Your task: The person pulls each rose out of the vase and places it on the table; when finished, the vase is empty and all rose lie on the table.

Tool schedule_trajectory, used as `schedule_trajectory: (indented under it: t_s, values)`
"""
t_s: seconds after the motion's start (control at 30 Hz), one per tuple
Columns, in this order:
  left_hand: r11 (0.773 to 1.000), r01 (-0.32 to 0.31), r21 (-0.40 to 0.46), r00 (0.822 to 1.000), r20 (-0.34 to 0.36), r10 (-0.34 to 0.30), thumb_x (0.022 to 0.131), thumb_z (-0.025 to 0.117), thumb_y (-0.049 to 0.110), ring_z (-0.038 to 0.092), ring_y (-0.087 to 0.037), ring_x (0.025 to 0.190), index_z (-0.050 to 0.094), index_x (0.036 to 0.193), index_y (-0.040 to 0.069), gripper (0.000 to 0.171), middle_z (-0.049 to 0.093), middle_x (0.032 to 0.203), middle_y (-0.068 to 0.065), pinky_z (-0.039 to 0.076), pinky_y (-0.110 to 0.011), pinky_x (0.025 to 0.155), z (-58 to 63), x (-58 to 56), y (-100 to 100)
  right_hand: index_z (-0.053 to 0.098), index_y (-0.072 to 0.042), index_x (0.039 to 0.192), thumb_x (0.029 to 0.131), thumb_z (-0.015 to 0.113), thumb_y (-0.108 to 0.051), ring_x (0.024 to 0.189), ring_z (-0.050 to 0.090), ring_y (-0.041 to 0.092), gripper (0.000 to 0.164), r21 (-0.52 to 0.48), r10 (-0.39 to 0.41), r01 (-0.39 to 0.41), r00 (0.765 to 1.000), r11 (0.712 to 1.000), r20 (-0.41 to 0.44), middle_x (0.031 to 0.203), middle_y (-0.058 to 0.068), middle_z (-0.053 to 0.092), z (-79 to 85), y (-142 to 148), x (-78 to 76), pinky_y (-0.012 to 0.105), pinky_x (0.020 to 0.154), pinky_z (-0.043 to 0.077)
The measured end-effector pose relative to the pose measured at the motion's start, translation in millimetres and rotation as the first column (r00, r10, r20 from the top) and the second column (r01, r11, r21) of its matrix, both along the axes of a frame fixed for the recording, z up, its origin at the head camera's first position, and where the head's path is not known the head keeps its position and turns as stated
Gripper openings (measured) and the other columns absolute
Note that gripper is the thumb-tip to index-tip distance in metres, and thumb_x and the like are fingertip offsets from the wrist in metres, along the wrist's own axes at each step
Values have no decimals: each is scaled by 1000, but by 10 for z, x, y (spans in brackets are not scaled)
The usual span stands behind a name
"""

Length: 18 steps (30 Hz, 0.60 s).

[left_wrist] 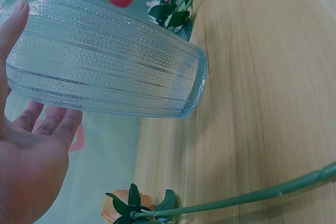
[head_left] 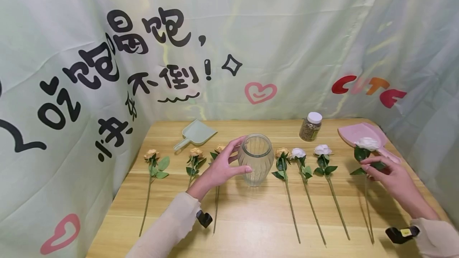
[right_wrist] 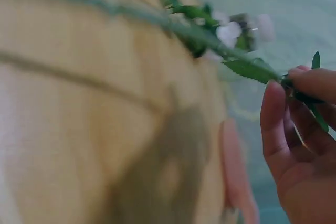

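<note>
A clear ribbed glass vase (head_left: pixel 255 168) stands upright near the middle of the wooden table. My left hand (head_left: pixel 227 166) holds its left side, thumb at the front and fingers spread behind; the left wrist view shows the vase (left_wrist: pixel 110 59) between thumb and fingers. At the far right, my right hand (head_left: pixel 392 180) pinches an artificial white rose (head_left: pixel 367 143) just below its bloom, among the leaves. The rose is upright, its stem (right_wrist: pixel 157 19) slanting across the right wrist view. That bloom is out of the right wrist view.
Several orange roses (head_left: pixel 196 153) lie left of the vase and one orange rose (head_left: pixel 281 153) right of it, beside two white roses (head_left: pixel 322 150). Behind are a pale green dustpan (head_left: pixel 199 132), a white-lidded jar (head_left: pixel 310 127) and a pink dustpan (head_left: pixel 355 131). A printed curtain (head_left: pixel 287 43) surrounds the table.
</note>
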<state>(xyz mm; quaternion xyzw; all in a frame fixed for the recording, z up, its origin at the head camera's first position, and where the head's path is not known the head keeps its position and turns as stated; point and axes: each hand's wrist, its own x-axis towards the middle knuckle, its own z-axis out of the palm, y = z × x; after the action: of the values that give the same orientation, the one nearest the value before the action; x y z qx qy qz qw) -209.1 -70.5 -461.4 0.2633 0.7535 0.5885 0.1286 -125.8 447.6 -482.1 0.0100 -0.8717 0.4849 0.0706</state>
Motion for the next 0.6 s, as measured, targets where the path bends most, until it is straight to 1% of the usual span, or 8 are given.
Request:
schedule_trajectory:
  t_s: [0.1, 0.17, 0.23, 0.27, 0.37, 0.5, 0.57, 0.6]
  values:
    - [1000, -1, -3, 1000, 5, 1, 94, 89, 38, 39, -27, 160, 33, 168, 43, 93, 37, 173, 0, 38, -51, 133, -2, -1, 2, 77, -13, 122, 110, 67, -13, 74, 72, 9, 15, 7, 1, -2, 997, 1000, 76, 96, -16, 73, -130, 0, -53, 24, 62, 61]
    - [1000, -2, -3, 1000, 5, 2, 94, 88, 38, 39, -27, 160, 33, 168, 43, 92, 37, 173, 0, 38, -51, 132, -9, -3, -1, 75, -9, 123, 110, 68, -17, 73, 72, 9, 17, 39, -10, 5, 993, 999, 116, 92, -12, 74, -185, -23, -85, 26, 62, 62]
    - [1000, -2, -3, 1000, 5, 2, 94, 88, 38, 39, -27, 160, 33, 168, 43, 92, 37, 173, 0, 38, -51, 132, -13, -5, -1, 71, -2, 126, 110, 68, -19, 73, 73, 9, 24, 77, -15, 4, 988, 997, 151, 92, -10, 75, -228, -57, -111, 27, 61, 62]
    - [1000, -2, -3, 1000, 6, 2, 94, 88, 38, 39, -27, 160, 33, 168, 43, 93, 37, 173, 0, 38, -51, 132, -13, -5, 0, 70, 2, 128, 110, 67, -20, 72, 73, 9, 28, 103, -18, 2, 988, 995, 155, 91, -7, 75, -245, -77, -122, 28, 60, 62]
    - [1000, 0, -4, 1000, 9, 0, 94, 88, 38, 38, -27, 160, 32, 168, 43, 92, 37, 173, 1, 37, -52, 133, -12, -5, 5, 67, 6, 132, 111, 66, -21, 68, 69, 8, 34, 202, -32, -2, 986, 979, 166, 85, -2, 74, -287, -133, -146, 29, 55, 58]
    - [1000, -4, -7, 1000, 9, 4, 95, 88, 36, 39, -27, 160, 32, 168, 42, 92, 36, 174, 1, 38, -52, 132, -7, -4, 11, 69, 3, 134, 111, 67, -23, 65, 63, 9, 35, 292, -44, -2, 988, 956, 149, 85, 5, 74, -305, -173, -153, 29, 52, 51]
    - [1000, -5, -7, 1000, 11, 6, 95, 88, 34, 39, -27, 160, 32, 168, 42, 93, 36, 174, 1, 38, -52, 132, -4, -4, 11, 70, 1, 134, 110, 68, -25, 70, 65, 10, 36, 324, -41, -2, 991, 946, 126, 97, 15, 76, -302, -174, -153, 27, 53, 48]
    - [1000, -5, -6, 1000, 11, 5, 95, 88, 34, 39, -27, 160, 32, 168, 42, 92, 36, 174, 1, 38, -52, 132, -4, -4, 10, 72, 0, 133, 110, 69, -26, 74, 64, 5, 34, 336, -38, 1, 994, 942, 106, 107, 20, 76, -300, -170, -151, 24, 56, 48]
